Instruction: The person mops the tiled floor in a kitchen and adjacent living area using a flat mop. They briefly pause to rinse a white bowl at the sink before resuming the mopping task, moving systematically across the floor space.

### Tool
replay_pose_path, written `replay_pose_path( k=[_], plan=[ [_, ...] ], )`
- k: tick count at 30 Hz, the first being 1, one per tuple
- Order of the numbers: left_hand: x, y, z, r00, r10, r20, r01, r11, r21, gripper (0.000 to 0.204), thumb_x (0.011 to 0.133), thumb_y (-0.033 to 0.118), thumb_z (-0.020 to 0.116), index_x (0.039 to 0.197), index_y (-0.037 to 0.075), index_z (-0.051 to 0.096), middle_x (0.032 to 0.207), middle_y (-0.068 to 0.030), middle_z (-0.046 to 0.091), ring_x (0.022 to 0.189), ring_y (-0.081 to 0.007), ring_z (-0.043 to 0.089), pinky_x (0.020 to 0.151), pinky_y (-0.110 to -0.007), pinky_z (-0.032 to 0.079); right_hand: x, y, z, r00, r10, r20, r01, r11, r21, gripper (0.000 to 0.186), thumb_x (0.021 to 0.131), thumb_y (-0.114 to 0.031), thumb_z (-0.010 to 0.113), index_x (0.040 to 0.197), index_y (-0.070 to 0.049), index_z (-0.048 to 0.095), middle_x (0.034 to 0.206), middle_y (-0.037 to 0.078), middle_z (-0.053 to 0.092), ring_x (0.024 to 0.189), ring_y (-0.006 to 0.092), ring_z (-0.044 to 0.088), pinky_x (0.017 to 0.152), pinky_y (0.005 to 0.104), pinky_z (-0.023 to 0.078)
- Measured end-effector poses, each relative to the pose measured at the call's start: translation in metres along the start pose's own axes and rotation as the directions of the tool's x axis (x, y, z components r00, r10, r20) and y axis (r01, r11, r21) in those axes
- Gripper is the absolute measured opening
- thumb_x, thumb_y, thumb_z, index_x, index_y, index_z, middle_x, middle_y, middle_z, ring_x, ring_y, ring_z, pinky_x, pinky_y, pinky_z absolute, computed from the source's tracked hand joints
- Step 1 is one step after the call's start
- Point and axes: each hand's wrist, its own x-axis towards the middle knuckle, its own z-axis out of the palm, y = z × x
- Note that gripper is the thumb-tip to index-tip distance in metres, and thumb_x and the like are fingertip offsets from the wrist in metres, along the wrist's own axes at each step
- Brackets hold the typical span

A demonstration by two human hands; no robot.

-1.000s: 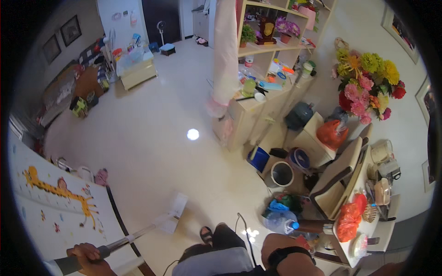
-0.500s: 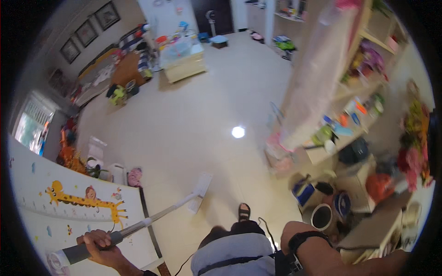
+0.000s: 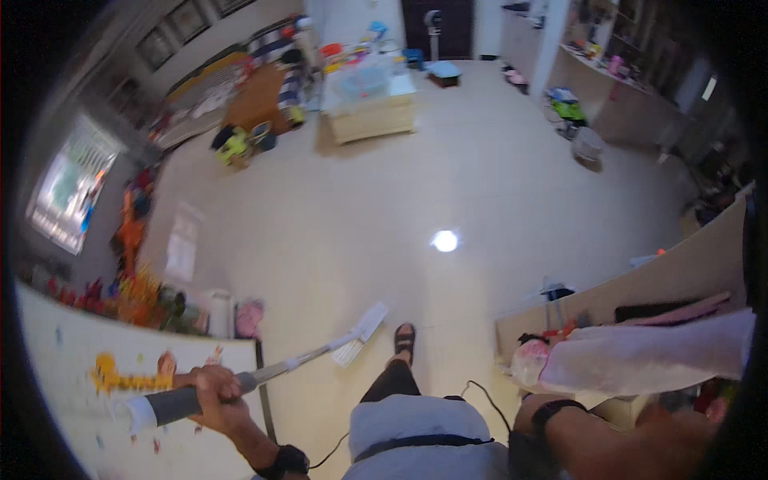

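In the lower left of the frame the left hand (image 3: 210, 398) is closed around the grey grip of a flat mop (image 3: 268, 373), fingers wrapped over the handle. The handle runs up and to the right from that grip, and its white flat head (image 3: 362, 332) rests on the pale tiled floor (image 3: 416, 184) near the lower middle, just left of a foot in a black sandal (image 3: 404, 339). The right forearm, with a dark band at the wrist (image 3: 552, 414), comes in at the lower right; the right hand (image 3: 676, 424) lies at the blurred edge there and whether it is open or closed cannot be told. Just above that arm a white and pink cloth (image 3: 640, 356) lies across the edge of a tan bench (image 3: 664, 276). A white board with a yellow drawing (image 3: 120, 376) fills the lower left corner beside the left hand. At the upper middle stands a low pale cabinet (image 3: 372, 120) with clutter on top, well apart from the mop. A bright light spot (image 3: 445, 240) reflects off the floor at centre right.
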Motion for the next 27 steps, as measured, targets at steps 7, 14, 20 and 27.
replay_pose_path(
  k=[7, 14, 20, 27],
  plan=[
    [0.111, -0.094, 0.145, 0.979, -0.066, 0.194, 0.068, 0.998, -0.005, 0.017, 0.089, 0.009, 0.057, 0.080, 0.008, 0.043, 0.053, -0.0010, 0.040, 0.043, -0.0094, 0.038, 0.043, -0.024, 0.038, 0.065, 0.092, -0.109, 0.947, -0.179, -0.268, -0.021, 0.795, -0.606, 0.025, 0.092, -0.034, 0.061, 0.108, -0.016, 0.066, 0.102, 0.006, 0.066, 0.102, 0.0200, 0.058, 0.109, 0.0442, 0.032],
    [0.155, -0.175, 0.350, 0.925, -0.074, 0.372, 0.121, 0.987, -0.104, 0.019, 0.083, 0.006, 0.060, 0.082, 0.007, 0.041, 0.054, -0.0028, 0.043, 0.042, -0.0113, 0.040, 0.043, -0.025, 0.038, 0.085, 0.179, -0.283, 0.945, -0.005, -0.326, -0.202, 0.776, -0.597, 0.028, 0.092, -0.040, 0.061, 0.106, -0.016, 0.056, 0.092, 0.006, 0.060, 0.091, 0.0240, 0.056, 0.099, 0.0538, 0.038],
    [0.176, -0.235, 0.544, 0.863, -0.010, 0.506, 0.151, 0.960, -0.237, 0.021, 0.081, 0.001, 0.060, 0.083, 0.006, 0.041, 0.057, -0.0049, 0.047, 0.043, -0.0139, 0.044, 0.043, -0.027, 0.040, 0.128, 0.254, -0.463, 0.920, 0.240, -0.311, -0.361, 0.828, -0.429, 0.022, 0.079, -0.007, 0.068, 0.100, -0.004, 0.061, 0.089, 0.011, 0.062, 0.085, 0.0234, 0.061, 0.083, 0.0382, 0.048],
    [0.220, -0.288, 0.757, 0.769, 0.170, 0.616, 0.065, 0.939, -0.339, 0.019, 0.089, 0.007, 0.058, 0.085, 0.006, 0.040, 0.056, -0.0044, 0.047, 0.043, -0.0136, 0.045, 0.045, -0.029, 0.044, 0.185, 0.334, -0.637, 0.725, 0.592, -0.350, -0.688, 0.643, -0.337, 0.023, 0.081, -0.003, 0.068, 0.103, 0.001, 0.061, 0.092, 0.012, 0.063, 0.087, 0.0219, 0.062, 0.083, 0.0346, 0.049]
  ],
)
